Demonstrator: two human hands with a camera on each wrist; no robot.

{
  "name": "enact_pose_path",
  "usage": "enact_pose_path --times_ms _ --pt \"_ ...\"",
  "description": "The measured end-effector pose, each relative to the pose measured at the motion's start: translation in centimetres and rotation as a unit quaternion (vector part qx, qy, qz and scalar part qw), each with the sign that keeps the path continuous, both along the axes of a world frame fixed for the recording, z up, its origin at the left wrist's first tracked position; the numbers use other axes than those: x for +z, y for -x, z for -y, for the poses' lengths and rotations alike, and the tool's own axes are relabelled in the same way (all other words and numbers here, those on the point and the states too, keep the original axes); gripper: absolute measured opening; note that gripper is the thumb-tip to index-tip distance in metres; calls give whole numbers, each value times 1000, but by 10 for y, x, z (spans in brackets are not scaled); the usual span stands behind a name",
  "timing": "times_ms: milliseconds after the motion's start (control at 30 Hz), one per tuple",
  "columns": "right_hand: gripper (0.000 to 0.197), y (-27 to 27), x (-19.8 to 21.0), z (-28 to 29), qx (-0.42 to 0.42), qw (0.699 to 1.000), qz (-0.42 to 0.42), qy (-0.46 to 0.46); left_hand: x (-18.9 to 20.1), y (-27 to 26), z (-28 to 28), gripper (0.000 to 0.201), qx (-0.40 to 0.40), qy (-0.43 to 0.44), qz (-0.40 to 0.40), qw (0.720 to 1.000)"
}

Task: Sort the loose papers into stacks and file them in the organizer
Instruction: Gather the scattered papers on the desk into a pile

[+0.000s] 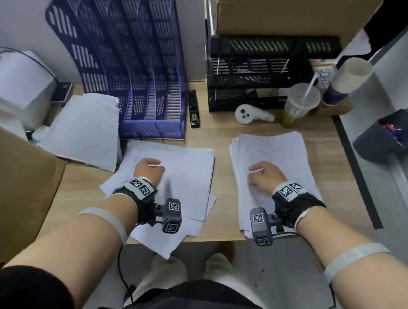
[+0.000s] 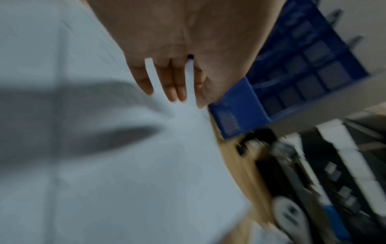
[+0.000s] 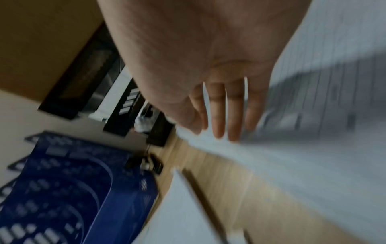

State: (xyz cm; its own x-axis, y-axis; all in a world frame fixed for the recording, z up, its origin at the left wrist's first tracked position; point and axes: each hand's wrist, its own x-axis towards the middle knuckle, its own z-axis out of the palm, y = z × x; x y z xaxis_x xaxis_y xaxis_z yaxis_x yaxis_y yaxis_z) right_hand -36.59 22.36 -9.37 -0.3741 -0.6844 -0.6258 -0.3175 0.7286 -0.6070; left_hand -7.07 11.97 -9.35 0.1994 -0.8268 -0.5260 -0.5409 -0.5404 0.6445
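Two piles of white paper lie on the wooden desk (image 1: 226, 136). The left pile (image 1: 187, 177) is fanned untidily and hangs over the front edge. The right pile (image 1: 273, 149) is squarer. My left hand (image 1: 149, 168) is over the middle of the left pile (image 2: 125, 165), its fingers (image 2: 175, 85) straight and holding nothing. My right hand (image 1: 265, 174) is over the right pile (image 3: 313, 148), with its fingers (image 3: 219, 115) likewise straight. The blue slotted organizer (image 1: 132, 65) stands behind the left pile, its slots without papers.
A black stapler (image 1: 194, 110) lies beside the organizer. Black stacked trays (image 1: 252, 73) stand at the back right under a cardboard box. A white controller (image 1: 251, 114) and two cups (image 1: 300, 103) sit before them. More paper (image 1: 86, 127) and a cardboard box (image 1: 15, 177) lie left.
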Motion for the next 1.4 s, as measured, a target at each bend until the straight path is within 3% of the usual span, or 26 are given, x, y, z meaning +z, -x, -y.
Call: enact_pose_path --times_ms 100,200,333,467,600,667,767,900,1000,1067,1167,1300,1400 --pt "30 -60 -11 11 15 989 143 -47 -6 -54 -2 48 10 -45 104 994" --pt "56 -97 -22 20 40 992 112 -45 -17 -92 -5 65 22 -86 83 993" --pt "26 -122 -15 30 48 998 35 11 -23 -116 -4 58 -23 -96 75 992" --pt "22 -123 -4 32 34 999 4 31 -26 -133 2 48 -17 -89 57 994" --pt "28 -95 1 21 -99 994 -38 -2 -30 -146 15 48 -48 -69 80 993" --pt "28 -83 -8 9 -162 986 -34 -24 -31 -149 23 37 -72 -56 106 990" --pt "22 -78 -24 -8 -203 977 -36 -56 -40 -153 37 30 -127 -57 142 980" --pt "26 -98 -29 -19 -195 976 -44 -91 -40 -153 42 50 -176 -74 133 973" --pt "12 -116 -25 -21 -147 976 -70 -145 -38 -154 40 41 -219 -97 136 961" --pt "13 -125 -26 -20 -89 976 -96 -172 -40 -155 41 36 -261 -99 153 948" --pt "45 -133 -34 -23 -31 972 -133 -192 -43 -151 43 28 -298 -97 160 936" --pt "14 -140 -31 -27 -41 972 -117 -199 -45 -146 43 20 -295 -67 157 940" --pt "36 -142 -25 -21 -22 967 -91 -238 -47 -143 46 22 -280 -41 140 949"
